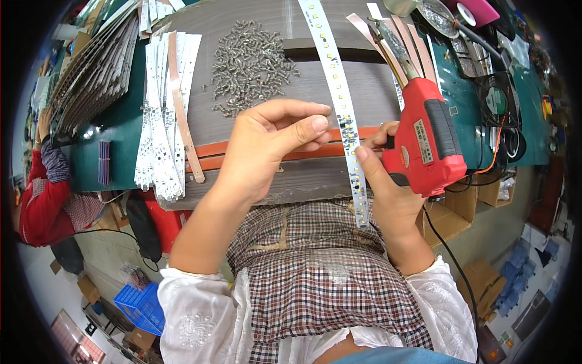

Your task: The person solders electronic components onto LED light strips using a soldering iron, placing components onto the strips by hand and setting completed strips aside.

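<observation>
A long white LED circuit strip [339, 91] stands before me, tilted, its far end running past the top edge. My right hand [385, 182] is closed on its lower part, thumb on the face with the small components. Against the same hand is a red soldering gun [418, 133], its metal tip pointing away; whether the fingers also grip it is hidden. My left hand [260, 139] is closed in a pinch just left of the strip, and anything between its fingertips is too small to make out.
A heap of small metal screws [248, 67] lies on the grey board [212, 127]. Bundled white circuit strips [160, 121] lie left, with a stack of panels [97, 67] beyond. A small black fan [494, 97] sits right. Another person's red sleeve [45, 194] shows far left.
</observation>
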`<action>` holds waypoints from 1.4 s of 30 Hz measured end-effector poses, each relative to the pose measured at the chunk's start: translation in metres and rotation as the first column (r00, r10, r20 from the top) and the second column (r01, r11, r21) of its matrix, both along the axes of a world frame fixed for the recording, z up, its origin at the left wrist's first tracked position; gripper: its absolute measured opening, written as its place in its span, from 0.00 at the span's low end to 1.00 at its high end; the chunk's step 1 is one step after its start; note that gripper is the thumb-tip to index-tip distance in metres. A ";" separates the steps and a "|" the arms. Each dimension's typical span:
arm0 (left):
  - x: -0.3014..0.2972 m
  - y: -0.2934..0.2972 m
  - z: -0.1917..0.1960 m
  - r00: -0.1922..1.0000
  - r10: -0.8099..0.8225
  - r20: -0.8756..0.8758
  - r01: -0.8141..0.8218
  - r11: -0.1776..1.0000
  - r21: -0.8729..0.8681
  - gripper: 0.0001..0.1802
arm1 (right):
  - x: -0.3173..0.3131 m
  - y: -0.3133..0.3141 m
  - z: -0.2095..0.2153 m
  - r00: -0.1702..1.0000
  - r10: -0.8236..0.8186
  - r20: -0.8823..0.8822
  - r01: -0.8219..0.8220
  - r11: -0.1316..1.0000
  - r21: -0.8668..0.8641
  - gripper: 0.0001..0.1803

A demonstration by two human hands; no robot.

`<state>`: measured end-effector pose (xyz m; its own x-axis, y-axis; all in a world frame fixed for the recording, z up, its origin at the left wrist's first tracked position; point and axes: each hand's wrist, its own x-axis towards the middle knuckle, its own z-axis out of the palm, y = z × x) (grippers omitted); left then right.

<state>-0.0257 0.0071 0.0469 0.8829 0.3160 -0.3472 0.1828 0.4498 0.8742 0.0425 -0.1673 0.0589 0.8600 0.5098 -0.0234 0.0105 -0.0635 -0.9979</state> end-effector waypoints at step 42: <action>0.013 -0.022 -0.022 0.984 0.156 0.091 -0.143 0.981 -0.132 0.08 | -0.002 -0.002 -0.017 1.000 -0.009 0.005 0.009 0.999 0.044 0.21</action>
